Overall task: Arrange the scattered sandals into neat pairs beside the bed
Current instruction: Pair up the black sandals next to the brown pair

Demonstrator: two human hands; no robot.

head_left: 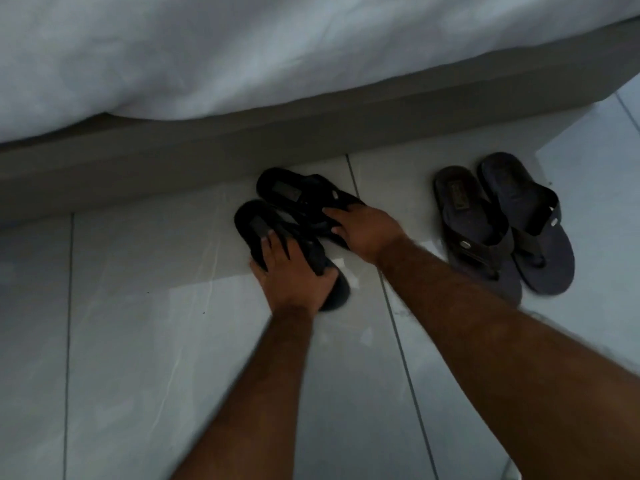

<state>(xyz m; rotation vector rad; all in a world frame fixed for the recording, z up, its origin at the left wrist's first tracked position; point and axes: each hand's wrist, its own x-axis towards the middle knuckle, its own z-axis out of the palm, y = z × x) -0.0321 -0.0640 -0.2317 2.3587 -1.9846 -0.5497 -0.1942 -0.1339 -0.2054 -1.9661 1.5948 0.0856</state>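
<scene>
- The step in hand appears to be squaring up the second pair: two black flat rubber-soled sandals lie on the pale glossy floor tiles (138, 341) close to the grey bed base (173, 168), their toes angled toward the lower right and not yet parallel
- The left hand (294, 275) lies over the strap end of the nearer black sandal (256, 230), fingers curled around its edge and strap in a closed hold
- The right hand (363, 233) presses on the straps of the farther black sandal (287, 188), fingers spread flat; whether it grips or only pushes cannot be told
- The two soles overlap slightly where the hands meet, so the next move likely calls for sliding them apart and turning both to lie side by side
- To the right, a pair of dark grey thong sandals (502, 223) with matte foam-like soles and small metal studs on the straps sits together, touching along one edge, apparently finished
- Above, a soft white rumpled duvet (242, 46) hangs over the bed base
</scene>
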